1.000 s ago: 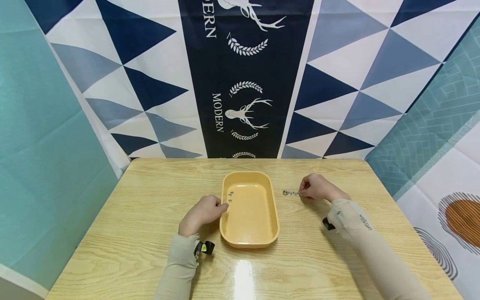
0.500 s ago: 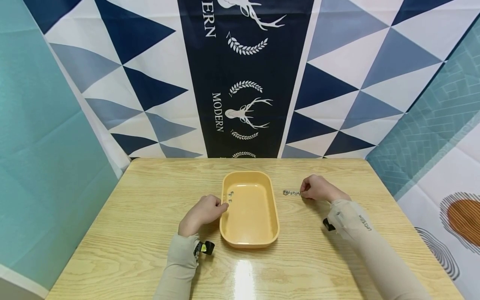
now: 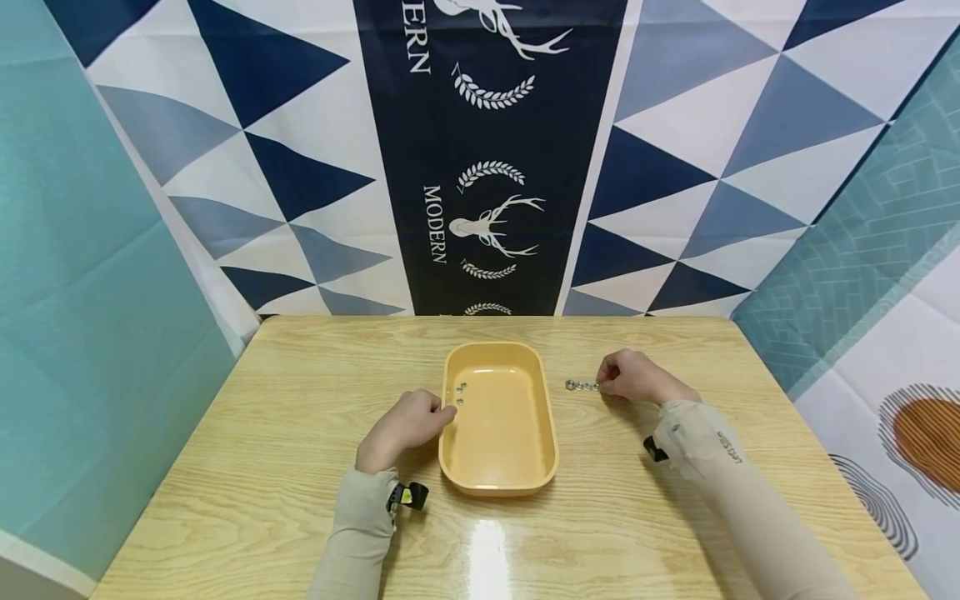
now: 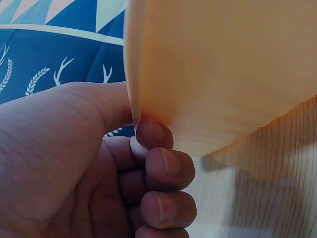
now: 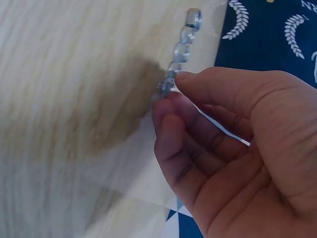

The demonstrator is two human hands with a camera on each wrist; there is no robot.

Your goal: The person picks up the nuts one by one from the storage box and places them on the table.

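Observation:
My left hand (image 3: 408,423) pinches the left rim of a yellow plastic tray (image 3: 501,433), thumb inside and curled fingers (image 4: 171,166) against the outer wall. Inside, close to that rim, lie several small metal nuts (image 3: 461,402). Right of the tray, a short row of shiny metal nuts (image 3: 579,386) runs along the table. At the row's right end is my right hand (image 3: 633,375). In the right wrist view, its thumb and fingertips close around the end nut (image 5: 166,88), which they partly cover. The largest nut (image 5: 194,19) stands at the far end of the row.
The wooden table (image 3: 300,500) reaches back to a patterned cloth backdrop (image 3: 495,167). Teal cloth (image 3: 112,292) hangs on the left, and another patterned cloth (image 3: 885,400) borders the right side. A black wrist camera (image 3: 415,496) sits on the left wrist.
My right hand shifts very slightly at the end of the nut row. My left hand, the tray and the nuts inside it stay where they were.

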